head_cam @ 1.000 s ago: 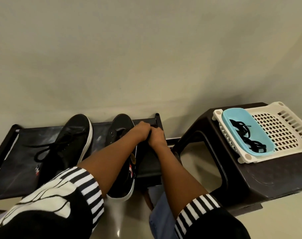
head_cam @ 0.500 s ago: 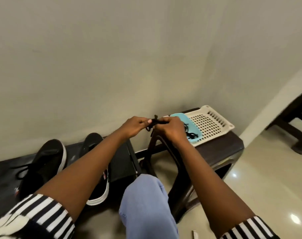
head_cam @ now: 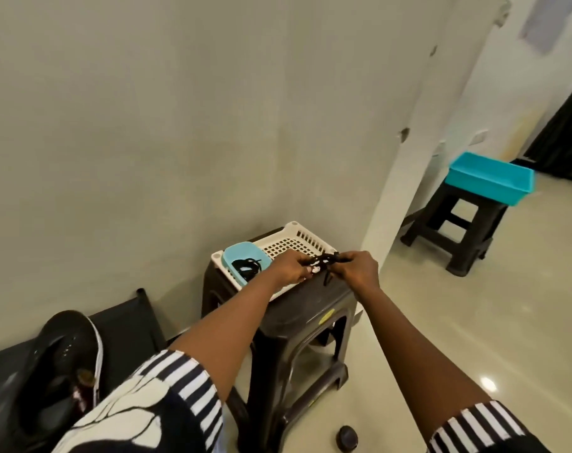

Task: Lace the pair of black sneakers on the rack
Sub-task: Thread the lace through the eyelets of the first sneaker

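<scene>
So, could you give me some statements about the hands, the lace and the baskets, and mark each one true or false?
1. Both hands, left hand and right hand, hold a black shoelace between them. True.
2. The small blue tub is empty. False: it holds a dark bundle, apparently more laces.
3. The white basket sits on a dark stool. True.
4. The black sneaker lies inside the white basket. False: it is on the rack at lower left.
5. The teal tray stands on the floor. False: it rests on another stool.
</scene>
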